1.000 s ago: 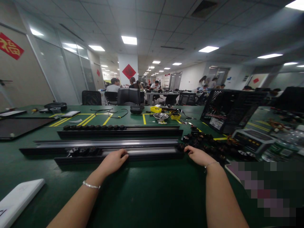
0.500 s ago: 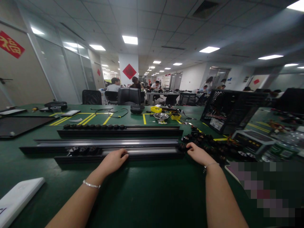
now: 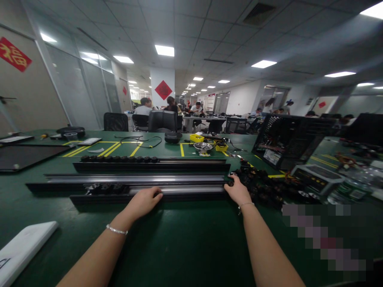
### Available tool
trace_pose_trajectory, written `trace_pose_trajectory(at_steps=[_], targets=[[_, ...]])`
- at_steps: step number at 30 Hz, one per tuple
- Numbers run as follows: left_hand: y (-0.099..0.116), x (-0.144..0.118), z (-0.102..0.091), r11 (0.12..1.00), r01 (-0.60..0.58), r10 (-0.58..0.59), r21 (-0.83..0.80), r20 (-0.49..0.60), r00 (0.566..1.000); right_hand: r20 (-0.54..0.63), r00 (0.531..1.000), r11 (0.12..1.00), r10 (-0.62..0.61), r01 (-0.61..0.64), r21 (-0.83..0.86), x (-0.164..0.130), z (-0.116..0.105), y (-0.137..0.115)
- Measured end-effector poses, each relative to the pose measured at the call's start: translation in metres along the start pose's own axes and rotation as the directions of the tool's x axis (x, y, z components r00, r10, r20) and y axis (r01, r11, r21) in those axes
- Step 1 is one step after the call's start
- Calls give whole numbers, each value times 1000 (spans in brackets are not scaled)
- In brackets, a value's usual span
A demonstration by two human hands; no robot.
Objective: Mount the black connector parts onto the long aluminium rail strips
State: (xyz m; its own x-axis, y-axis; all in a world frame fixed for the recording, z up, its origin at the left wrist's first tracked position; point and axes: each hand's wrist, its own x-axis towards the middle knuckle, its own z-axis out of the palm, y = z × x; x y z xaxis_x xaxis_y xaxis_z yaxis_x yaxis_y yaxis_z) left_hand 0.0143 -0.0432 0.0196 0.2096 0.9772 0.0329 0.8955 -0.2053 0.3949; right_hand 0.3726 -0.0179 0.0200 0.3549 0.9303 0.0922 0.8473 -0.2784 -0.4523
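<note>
Three long black rails lie side by side across the green table. My left hand (image 3: 144,201) rests with curled fingers on the front edge of the nearest rail (image 3: 191,191), near its middle. My right hand (image 3: 238,190) is at that rail's right end, its fingertips pinching a small black part (image 3: 231,183). Several small black parts (image 3: 104,188) sit in the nearest rail's left section, and a row of them (image 3: 119,159) fills the left half of the farthest rail (image 3: 191,163). A heap of the same black parts (image 3: 263,185) lies just right of my right hand.
A black open computer case (image 3: 287,137) stands at the right, a grey scale (image 3: 317,179) beside it. A white pad (image 3: 20,249) lies at the front left, a dark panel (image 3: 26,156) at the far left. Yellow bins (image 3: 196,138) and a metal bowl (image 3: 202,146) sit further back. People work at distant desks.
My right hand has moved left from the heap of parts to the right end of the nearest rail. My left hand has stayed where it was.
</note>
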Motion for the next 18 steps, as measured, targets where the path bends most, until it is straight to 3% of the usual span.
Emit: trace_pose_trajectory(at_steps=[4, 9, 15, 18], targets=[[0, -1, -1, 1000, 4, -4, -15, 0, 1000, -48, 997, 998, 63, -63, 10, 0, -5, 3], [0, -1, -1, 999, 7, -7, -38, -5, 1000, -205, 970, 991, 132, -128, 32, 3, -14, 12], [-2, 0, 0, 999, 8, -9, -53, -20, 1000, -351, 937, 1000, -3, -4, -19, 14, -15, 36], [-2, 0, -1, 998, 20, -22, -57, -41, 999, -430, 902, 999, 33, -25, 22, 19, -9, 46]])
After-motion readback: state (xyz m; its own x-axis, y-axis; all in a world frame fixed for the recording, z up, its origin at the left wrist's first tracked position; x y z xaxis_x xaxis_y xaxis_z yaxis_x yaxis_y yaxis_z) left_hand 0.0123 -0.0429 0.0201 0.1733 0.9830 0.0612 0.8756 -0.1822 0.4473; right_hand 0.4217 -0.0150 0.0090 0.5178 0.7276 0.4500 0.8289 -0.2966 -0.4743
